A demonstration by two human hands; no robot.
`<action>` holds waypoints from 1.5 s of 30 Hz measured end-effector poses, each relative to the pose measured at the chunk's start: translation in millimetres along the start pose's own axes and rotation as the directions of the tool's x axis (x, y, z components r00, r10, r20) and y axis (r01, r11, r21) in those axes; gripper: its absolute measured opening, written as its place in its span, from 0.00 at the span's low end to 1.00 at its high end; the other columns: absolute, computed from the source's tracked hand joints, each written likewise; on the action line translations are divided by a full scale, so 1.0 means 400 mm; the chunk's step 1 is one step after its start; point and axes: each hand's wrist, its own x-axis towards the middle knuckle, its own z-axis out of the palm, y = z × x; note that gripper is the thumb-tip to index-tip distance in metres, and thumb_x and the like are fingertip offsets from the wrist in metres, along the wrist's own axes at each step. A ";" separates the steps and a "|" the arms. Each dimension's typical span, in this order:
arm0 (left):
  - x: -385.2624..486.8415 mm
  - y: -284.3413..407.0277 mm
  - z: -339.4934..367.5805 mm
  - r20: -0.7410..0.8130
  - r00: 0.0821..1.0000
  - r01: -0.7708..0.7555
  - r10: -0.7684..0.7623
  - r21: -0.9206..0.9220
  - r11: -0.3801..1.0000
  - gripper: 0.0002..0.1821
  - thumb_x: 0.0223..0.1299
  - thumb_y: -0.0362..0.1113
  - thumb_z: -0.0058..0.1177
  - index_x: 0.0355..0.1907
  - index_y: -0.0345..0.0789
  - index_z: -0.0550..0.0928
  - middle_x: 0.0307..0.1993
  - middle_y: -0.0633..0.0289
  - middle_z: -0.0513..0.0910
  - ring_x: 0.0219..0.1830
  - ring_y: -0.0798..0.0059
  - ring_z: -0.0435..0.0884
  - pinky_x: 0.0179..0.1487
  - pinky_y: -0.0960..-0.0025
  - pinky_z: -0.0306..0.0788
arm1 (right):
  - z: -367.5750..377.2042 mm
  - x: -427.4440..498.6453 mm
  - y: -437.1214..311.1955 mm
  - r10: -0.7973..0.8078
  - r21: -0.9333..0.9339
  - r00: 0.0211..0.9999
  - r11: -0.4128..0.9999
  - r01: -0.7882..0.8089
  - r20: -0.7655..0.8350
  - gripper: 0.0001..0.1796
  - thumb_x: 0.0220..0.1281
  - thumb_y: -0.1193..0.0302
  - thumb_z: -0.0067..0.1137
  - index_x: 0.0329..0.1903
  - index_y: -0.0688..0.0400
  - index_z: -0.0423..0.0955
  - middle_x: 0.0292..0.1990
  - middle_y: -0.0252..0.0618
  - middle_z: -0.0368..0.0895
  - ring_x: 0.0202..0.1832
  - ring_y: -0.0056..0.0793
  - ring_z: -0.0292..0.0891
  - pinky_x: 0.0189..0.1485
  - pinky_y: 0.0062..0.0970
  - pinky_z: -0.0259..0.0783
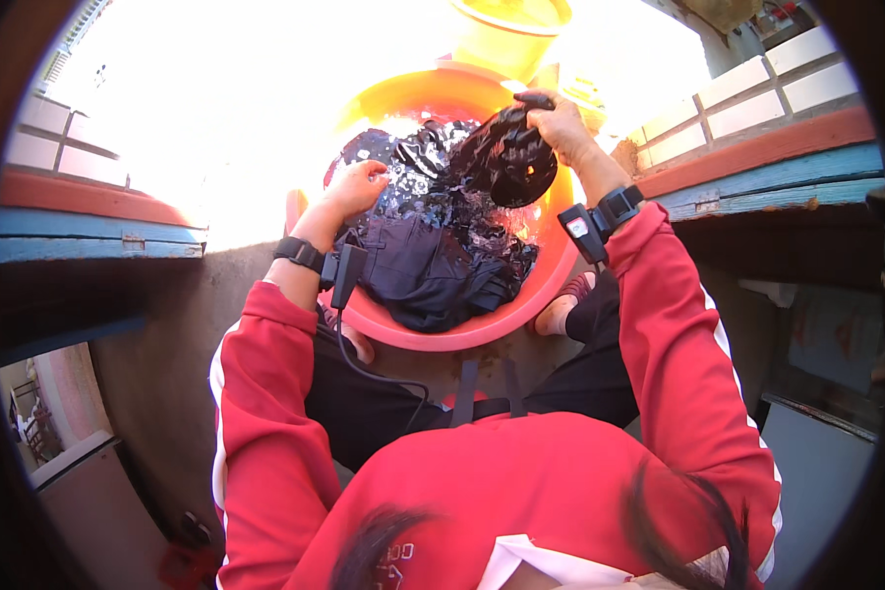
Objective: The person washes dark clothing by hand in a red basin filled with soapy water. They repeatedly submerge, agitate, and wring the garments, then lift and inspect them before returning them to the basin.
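A round red plastic basin [442, 341] stands between my feet, holding water and dark wet clothes. At its right side my right hand [560, 125] grips a bunched dark wet garment [512, 155], lifted partly above the water. My left hand [358, 188] is over the left part of the basin, its fingers slightly curled and no cloth visible in them. Dark trousers or similar cloth [420, 265] lie piled at the near side of the basin. Foam and glare cover part of the water. Each wrist wears a strapped device.
A yellow bucket [512, 37] stands beyond the basin. Blue and red painted ledges [774, 173] run at both sides below white tiles. A cable hangs from the device on my left wrist. Strong glare hides much of the ground ahead.
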 end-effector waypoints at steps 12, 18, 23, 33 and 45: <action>-0.230 0.019 -0.028 -0.174 0.974 -0.159 0.142 -0.088 0.983 0.11 0.65 0.36 0.49 0.48 0.40 0.80 0.28 0.68 0.80 0.27 0.85 0.74 0.32 0.77 0.69 | -0.115 -0.156 -0.554 -0.523 0.234 0.845 0.813 0.533 -0.109 0.10 0.45 0.79 0.53 0.34 0.60 0.75 0.26 0.36 0.77 0.25 0.26 0.75 0.26 0.24 0.71; -0.199 -0.017 -0.015 -0.207 0.963 -0.198 0.172 -0.111 0.974 0.12 0.63 0.37 0.50 0.47 0.38 0.80 0.31 0.63 0.81 0.32 0.77 0.77 0.37 0.74 0.70 | -0.043 -0.219 -0.318 -0.465 0.165 0.877 0.862 0.480 -0.125 0.20 0.49 0.84 0.51 0.48 0.63 0.76 0.39 0.38 0.81 0.37 0.25 0.78 0.43 0.24 0.76; -0.160 -0.038 0.030 -0.215 0.969 -0.152 0.121 -0.132 0.979 0.13 0.57 0.38 0.54 0.42 0.35 0.83 0.38 0.53 0.84 0.42 0.61 0.82 0.48 0.66 0.73 | 0.067 -0.251 0.071 -0.082 0.176 0.993 0.980 0.096 -0.089 0.23 0.49 0.85 0.47 0.50 0.62 0.75 0.41 0.37 0.81 0.41 0.25 0.77 0.46 0.22 0.74; -0.051 -0.012 0.211 0.311 0.926 0.294 -0.213 -0.240 0.925 0.23 0.66 0.51 0.45 0.57 0.38 0.72 0.45 0.62 0.79 0.33 0.75 0.79 0.33 0.68 0.75 | 0.111 -0.426 0.286 -0.385 -0.239 0.906 0.876 0.419 0.179 0.18 0.40 0.84 0.57 0.38 0.53 0.79 0.43 0.42 0.75 0.52 0.42 0.71 0.58 0.34 0.65; -0.026 0.005 0.282 0.791 0.514 0.748 -0.333 -0.222 0.626 0.25 0.65 0.54 0.43 0.50 0.33 0.75 0.42 0.57 0.80 0.39 0.67 0.80 0.40 0.62 0.75 | 0.061 -0.581 -0.015 -0.558 0.135 0.497 0.744 0.654 0.665 0.13 0.46 0.78 0.61 0.37 0.49 0.79 0.46 0.40 0.72 0.49 0.42 0.69 0.53 0.36 0.65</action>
